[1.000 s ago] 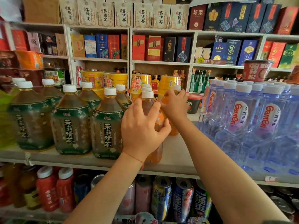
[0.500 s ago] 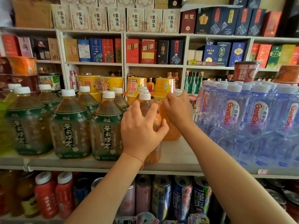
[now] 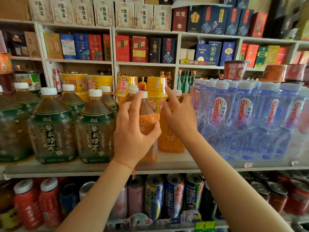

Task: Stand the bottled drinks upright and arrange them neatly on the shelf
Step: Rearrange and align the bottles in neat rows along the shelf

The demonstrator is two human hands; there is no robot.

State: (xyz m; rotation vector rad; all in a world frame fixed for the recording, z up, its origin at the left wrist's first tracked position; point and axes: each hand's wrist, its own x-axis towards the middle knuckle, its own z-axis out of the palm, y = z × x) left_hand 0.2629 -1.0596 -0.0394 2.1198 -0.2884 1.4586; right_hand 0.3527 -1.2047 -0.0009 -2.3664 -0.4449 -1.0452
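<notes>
Bottled drinks lined upright along a white shop shelf [image 3: 175,162], seen from above the forearms. At far left, big green-labelled tea bottles [image 3: 96,129] with white caps, label characters reading 茉莉清茶, standing in rows at the shelf's front edge. Just right of them, a slim orange-labelled bottle [image 3: 148,121], upright, white cap at top, partly hidden by the left hand [image 3: 133,136]. Left arm reaching up from bottom centre, a thin red string at the wrist; fingers [image 3: 136,104] spread and loosely curved round the bottle's shoulder, thumb against the orange label, the grip apparently loose rather than tight. Directly beside it, a second orange bottle [image 3: 168,139], set a little further back, also upright. Right hand [image 3: 179,118] at that bottle's neck, forearm slanting in from bottom right, index finger extended upward, the other fingers bent behind the neck; whether clasping or only touching, impossible to tell. At right, a dense block of clear water bottles [image 3: 245,118] with white caps and red "GanTen" lettering. Behind, yellow cup-noodle tubs [image 3: 100,81] and rows of boxed liquor [image 3: 138,49]; cream boxes on top marked 黎侯宴. On the shelf below, drink cans [image 3: 174,195] and red bottles [image 3: 28,205]; a green price tag marked 6.
</notes>
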